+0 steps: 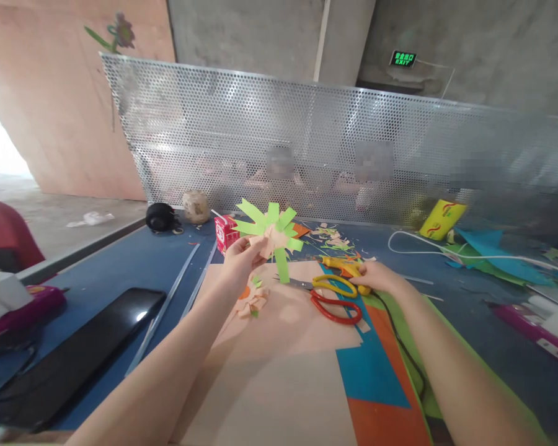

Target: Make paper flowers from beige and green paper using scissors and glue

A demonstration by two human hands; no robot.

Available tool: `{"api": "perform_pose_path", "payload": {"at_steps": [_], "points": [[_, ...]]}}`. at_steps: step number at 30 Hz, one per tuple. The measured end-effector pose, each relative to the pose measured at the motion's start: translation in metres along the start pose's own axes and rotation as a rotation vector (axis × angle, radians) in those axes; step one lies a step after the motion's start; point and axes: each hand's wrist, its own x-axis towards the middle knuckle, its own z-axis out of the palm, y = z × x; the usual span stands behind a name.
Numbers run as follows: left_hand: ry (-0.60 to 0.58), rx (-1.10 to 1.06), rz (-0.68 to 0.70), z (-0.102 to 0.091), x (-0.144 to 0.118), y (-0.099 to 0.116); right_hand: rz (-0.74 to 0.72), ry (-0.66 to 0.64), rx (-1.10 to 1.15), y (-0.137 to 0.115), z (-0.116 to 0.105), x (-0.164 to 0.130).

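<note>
Raised over the paper sheets, a paper flower [272, 215] with light green strip petals and a pale pink middle is pinched in my left hand [240, 259]. My right hand [376, 274] is wrapped round the grip of a yellow hot glue gun [341, 264], whose dark cord runs down past my forearm. Just in front of the gun lie scissors [337, 311] with yellow and red handle loops. A smaller pink paper flower [255, 302] with an orange centre rests on the pale pink paper [279, 365].
Blue and orange sheets [376, 378] lie under the pink paper. Left are a black phone [84, 353] and clear sticks [172, 291]. A drink carton [224, 232], paper scraps [332, 238] and a yellow roll [442, 218] stand or lie farther back, before a perforated metal screen [242, 124].
</note>
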Motion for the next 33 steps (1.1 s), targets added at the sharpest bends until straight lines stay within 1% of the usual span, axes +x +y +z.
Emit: {"api": "perform_pose_path", "payload": {"at_steps": [4, 7, 8, 10, 11, 13, 14, 16, 18, 20, 25, 28, 33], "points": [[0.014, -0.009, 0.006, 0.001, 0.000, 0.001, 0.090, 0.033, 0.224, -0.002, -0.005, -0.004], [0.011, -0.066, 0.020, 0.002, -0.001, 0.002, 0.071, 0.081, 0.430, -0.009, -0.012, -0.011], [0.001, -0.089, 0.027, 0.003, -0.001, 0.003, 0.041, 0.096, 0.504, -0.012, -0.015, -0.014], [-0.029, -0.146, 0.048, 0.003, -0.002, 0.003, -0.055, 0.093, 0.721, -0.021, -0.018, -0.020], [-0.047, -0.178, 0.066, 0.004, -0.003, 0.003, -0.124, 0.065, 0.889, -0.026, -0.018, -0.024], [-0.076, -0.240, 0.117, 0.004, -0.004, 0.004, -0.259, -0.033, 1.198, -0.037, -0.016, -0.032], [-0.085, -0.262, 0.140, 0.004, -0.005, 0.005, -0.311, -0.073, 1.294, -0.043, -0.014, -0.036], [-0.079, -0.292, 0.167, 0.004, -0.006, 0.006, -0.372, -0.113, 1.393, -0.055, -0.009, -0.045], [-0.053, -0.301, 0.169, 0.004, -0.005, 0.007, -0.422, -0.116, 1.370, -0.065, -0.003, -0.054], [-0.015, -0.293, 0.181, 0.004, -0.004, 0.007, -0.466, -0.091, 1.277, -0.072, 0.001, -0.063], [0.120, -0.210, 0.211, 0.000, -0.001, 0.009, -0.566, 0.064, 0.914, -0.077, 0.010, -0.078], [0.169, -0.198, 0.227, -0.001, 0.000, 0.011, -0.565, 0.193, 0.737, -0.078, 0.016, -0.082], [0.181, -0.135, 0.263, 0.001, -0.001, 0.011, -0.635, 0.469, 0.444, -0.083, 0.025, -0.083]]}}
